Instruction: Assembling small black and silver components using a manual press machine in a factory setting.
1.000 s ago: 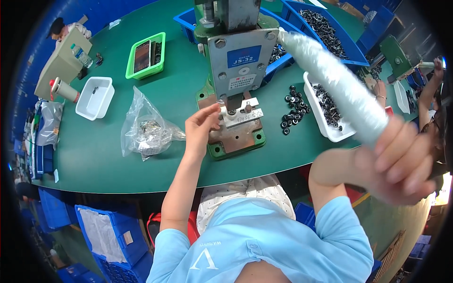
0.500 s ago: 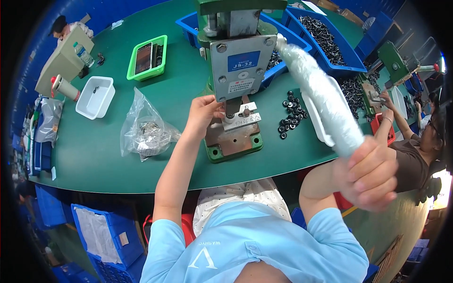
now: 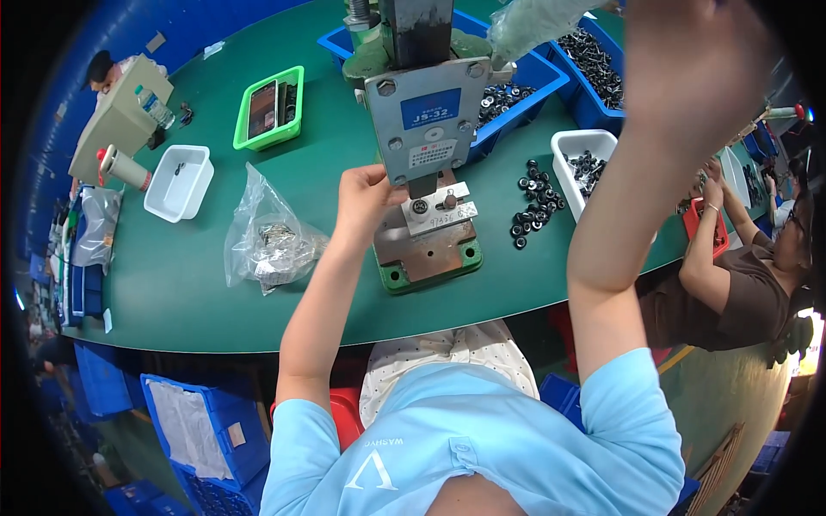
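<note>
A green hand press [image 3: 426,129] with a bare metal front plate stands before me. On its base a steel fixture block [image 3: 439,211] carries a small round black part [image 3: 420,206] under the ram. My left hand [image 3: 366,199] is at the block's left side, fingers closed and partly hidden behind the press head; whatever they pinch is not visible. Up at the top right, my blurred right hand [image 3: 697,64] is partly cut off by the picture's edge. The raised, plastic-wrapped press lever [image 3: 538,26] runs up to it, and the fingers appear closed around its end.
Loose black round parts [image 3: 535,206] lie right of the press, beside a white tray [image 3: 564,176] of small parts. Blue bins [image 3: 516,116] stand behind. On the left are a clear bag [image 3: 271,245], a green basket [image 3: 292,129] and a white tray [image 3: 196,193]. A co-worker [image 3: 731,275] sits right.
My right hand has swung up and away, and the lever has risen with it. The ram has lifted off the fixture, uncovering the round black part. My left hand stays beside the block.
</note>
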`<state>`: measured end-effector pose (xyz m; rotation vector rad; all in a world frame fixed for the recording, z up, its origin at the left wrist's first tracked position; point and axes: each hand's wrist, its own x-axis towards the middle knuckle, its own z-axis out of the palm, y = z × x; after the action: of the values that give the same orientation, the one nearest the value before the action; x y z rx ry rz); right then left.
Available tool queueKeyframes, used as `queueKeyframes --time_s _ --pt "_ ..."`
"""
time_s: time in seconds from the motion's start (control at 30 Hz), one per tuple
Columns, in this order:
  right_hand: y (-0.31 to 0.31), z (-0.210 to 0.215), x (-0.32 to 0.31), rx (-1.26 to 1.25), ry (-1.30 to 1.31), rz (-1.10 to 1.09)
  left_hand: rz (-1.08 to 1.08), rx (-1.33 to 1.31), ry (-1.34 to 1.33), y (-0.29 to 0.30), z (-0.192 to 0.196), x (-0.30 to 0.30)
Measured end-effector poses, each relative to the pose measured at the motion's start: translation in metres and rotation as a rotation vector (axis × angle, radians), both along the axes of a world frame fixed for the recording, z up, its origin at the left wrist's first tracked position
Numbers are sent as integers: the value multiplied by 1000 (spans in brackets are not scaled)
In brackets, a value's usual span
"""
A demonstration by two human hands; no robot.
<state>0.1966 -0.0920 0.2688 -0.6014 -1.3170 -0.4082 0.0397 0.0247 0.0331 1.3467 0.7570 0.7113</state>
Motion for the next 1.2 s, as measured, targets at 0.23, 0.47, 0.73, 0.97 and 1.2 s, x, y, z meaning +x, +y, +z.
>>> queueKeyframes --time_s 0.23,0.47,0.73,0.97,1.2 --pt "1 -223 12 -1096 100 -122 548 102 -403 -10 13 -29" --pt "2 -261 -12 -992 113 -145 113 -73 -171 -65 -19 -17" --pt "-100 -225 167 -986 -7 -1295 133 -7 -163 -52 -20 4" --pt "-52 -222 59 -1136 175 -182 96 -61 -132 -42 -18 3" --pt "7 -236 -2 -1202 341 454 106 -86 -270 -36 -21 1"
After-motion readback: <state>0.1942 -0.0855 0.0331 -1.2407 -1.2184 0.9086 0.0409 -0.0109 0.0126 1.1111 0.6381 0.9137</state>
